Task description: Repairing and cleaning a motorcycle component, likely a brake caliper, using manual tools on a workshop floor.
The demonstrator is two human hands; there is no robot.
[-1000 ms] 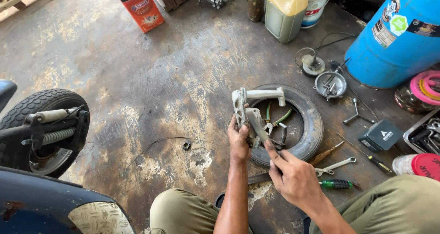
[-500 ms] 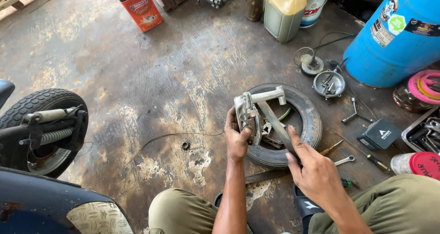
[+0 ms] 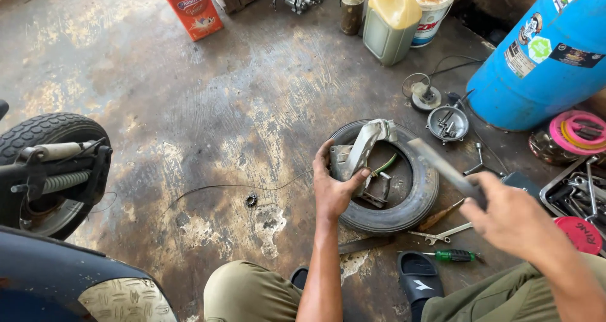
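My left hand (image 3: 333, 186) grips a grey metal bracket-like part (image 3: 361, 153) and holds it over a small black tyre (image 3: 404, 214) lying flat on the floor. My right hand (image 3: 512, 218) is raised to the right of the tyre and holds a flat grey metal bar (image 3: 442, 168), which points up and left toward the part and looks blurred. A green wire (image 3: 385, 165) and small metal pieces lie inside the tyre's ring.
A blue drum (image 3: 543, 57) stands at the back right, with a jug (image 3: 392, 20), a bucket and a red carton (image 3: 192, 7) behind. Spanners (image 3: 442, 235), a green-handled screwdriver (image 3: 456, 256) and a tool tray (image 3: 577, 192) lie right. A scooter wheel (image 3: 47, 170) sits left.
My right hand has pulled away from the part to the right, lifting the flat bar. My left hand has lowered and tilted the metal part over the tyre.
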